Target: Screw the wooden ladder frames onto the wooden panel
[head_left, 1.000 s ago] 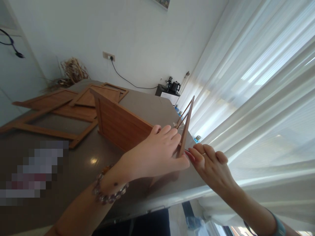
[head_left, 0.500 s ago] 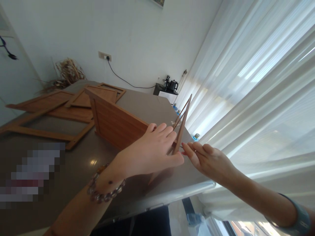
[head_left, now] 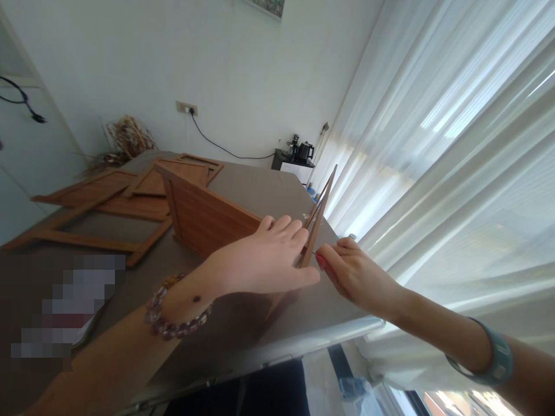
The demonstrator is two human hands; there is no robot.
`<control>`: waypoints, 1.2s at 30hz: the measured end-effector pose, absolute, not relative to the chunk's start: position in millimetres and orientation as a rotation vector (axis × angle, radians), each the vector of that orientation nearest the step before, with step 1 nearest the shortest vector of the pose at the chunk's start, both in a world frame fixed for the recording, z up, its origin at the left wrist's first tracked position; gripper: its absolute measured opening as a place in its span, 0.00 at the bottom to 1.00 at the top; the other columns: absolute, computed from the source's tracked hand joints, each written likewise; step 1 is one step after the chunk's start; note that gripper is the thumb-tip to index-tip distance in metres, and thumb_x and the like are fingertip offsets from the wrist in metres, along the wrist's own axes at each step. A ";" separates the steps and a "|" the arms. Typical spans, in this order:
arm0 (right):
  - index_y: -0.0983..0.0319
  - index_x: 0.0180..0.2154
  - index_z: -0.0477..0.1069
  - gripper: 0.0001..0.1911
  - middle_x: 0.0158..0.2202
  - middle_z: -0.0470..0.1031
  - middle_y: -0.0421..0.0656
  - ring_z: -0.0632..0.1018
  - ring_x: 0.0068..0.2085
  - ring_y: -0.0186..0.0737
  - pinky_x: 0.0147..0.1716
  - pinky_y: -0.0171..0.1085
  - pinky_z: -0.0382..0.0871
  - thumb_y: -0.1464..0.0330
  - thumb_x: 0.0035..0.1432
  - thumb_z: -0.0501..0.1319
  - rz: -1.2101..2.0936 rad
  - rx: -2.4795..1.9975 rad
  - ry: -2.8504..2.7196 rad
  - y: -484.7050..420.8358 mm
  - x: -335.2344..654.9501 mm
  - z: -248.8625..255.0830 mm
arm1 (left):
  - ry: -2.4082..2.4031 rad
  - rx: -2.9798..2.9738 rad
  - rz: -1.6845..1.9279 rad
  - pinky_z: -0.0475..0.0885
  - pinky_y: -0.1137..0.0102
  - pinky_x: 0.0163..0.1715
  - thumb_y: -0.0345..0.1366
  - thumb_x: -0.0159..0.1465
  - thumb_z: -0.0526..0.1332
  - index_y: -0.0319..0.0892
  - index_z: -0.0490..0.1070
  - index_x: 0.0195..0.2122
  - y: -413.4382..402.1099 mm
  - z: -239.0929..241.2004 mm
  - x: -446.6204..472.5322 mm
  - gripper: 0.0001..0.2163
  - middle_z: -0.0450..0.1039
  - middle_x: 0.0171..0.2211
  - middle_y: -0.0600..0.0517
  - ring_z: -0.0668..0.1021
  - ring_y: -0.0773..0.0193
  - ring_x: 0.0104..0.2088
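Observation:
A wooden panel (head_left: 203, 216) stands upright on the grey table (head_left: 260, 190), joined at its near end to a thin wooden frame (head_left: 318, 211) that leans up near the table's right edge. My left hand (head_left: 264, 263) grips that joint, fingers over the panel's top and thumb under the frame's lower end. My right hand (head_left: 351, 271) is pinched on a small thin metal piece, its tip touching the frame's outer face just right of my left thumb. What the piece is I cannot make out.
More wooden frames and panels (head_left: 108, 199) lie flat at the table's far left. White curtains (head_left: 433, 144) hang close along the right edge. A small stand with a kettle (head_left: 303, 153) sits by the far wall. A blurred item lies at the near left.
My right hand has moved in from the right and up to the frame, its fingers closing into a tighter pinch. The left hand has kept its grip.

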State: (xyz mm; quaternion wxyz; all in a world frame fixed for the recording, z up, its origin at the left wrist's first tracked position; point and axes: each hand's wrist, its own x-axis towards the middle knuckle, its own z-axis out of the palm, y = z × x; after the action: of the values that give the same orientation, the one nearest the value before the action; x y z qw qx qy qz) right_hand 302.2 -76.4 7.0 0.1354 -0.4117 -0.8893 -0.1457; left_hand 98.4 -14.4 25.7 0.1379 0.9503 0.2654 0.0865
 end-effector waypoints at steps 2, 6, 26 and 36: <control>0.57 0.29 0.59 0.18 0.22 0.64 0.37 0.64 0.24 0.36 0.32 0.39 0.60 0.65 0.73 0.43 0.050 -1.332 -2.396 -80.8 295.3 5.1 | 0.753 2.772 0.266 0.58 0.56 0.49 0.45 0.66 0.45 0.41 0.58 0.32 -14.3 22.8 99.2 0.13 0.64 0.41 0.48 0.66 0.55 0.45; 0.56 0.25 0.55 0.22 0.17 0.53 0.33 0.56 0.21 0.34 0.25 0.37 0.55 0.54 0.71 0.45 1.006 -1.374 -1.663 -90.6 277.4 -1.9 | 0.729 2.832 0.318 0.58 0.57 0.47 0.39 0.66 0.46 0.41 0.59 0.32 -13.8 17.5 99.6 0.10 0.65 0.40 0.48 0.65 0.56 0.44; 0.60 0.31 0.65 0.22 0.23 0.64 0.35 0.66 0.26 0.32 0.29 0.35 0.60 0.48 0.65 0.55 0.798 -1.312 -1.648 -80.8 279.1 -30.3 | 0.753 2.665 0.328 0.62 0.58 0.48 0.47 0.68 0.45 0.43 0.62 0.42 -10.0 14.9 97.1 0.15 0.66 0.43 0.48 0.67 0.56 0.46; 0.56 0.57 0.50 0.34 0.56 0.69 0.54 0.72 0.55 0.50 0.50 0.50 0.67 0.54 0.59 0.66 -0.387 -1.161 -2.080 -85.2 328.5 -36.0 | 0.668 2.709 0.316 0.57 0.55 0.53 0.40 0.66 0.46 0.49 0.62 0.48 -11.9 17.3 98.6 0.12 0.66 0.44 0.52 0.66 0.57 0.48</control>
State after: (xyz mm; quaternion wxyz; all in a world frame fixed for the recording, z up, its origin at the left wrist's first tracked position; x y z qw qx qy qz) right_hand 328.5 -85.2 -36.0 0.3562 -0.4495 -0.8054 -0.1499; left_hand 98.6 -11.9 17.3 0.1659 0.9514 0.2346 0.1110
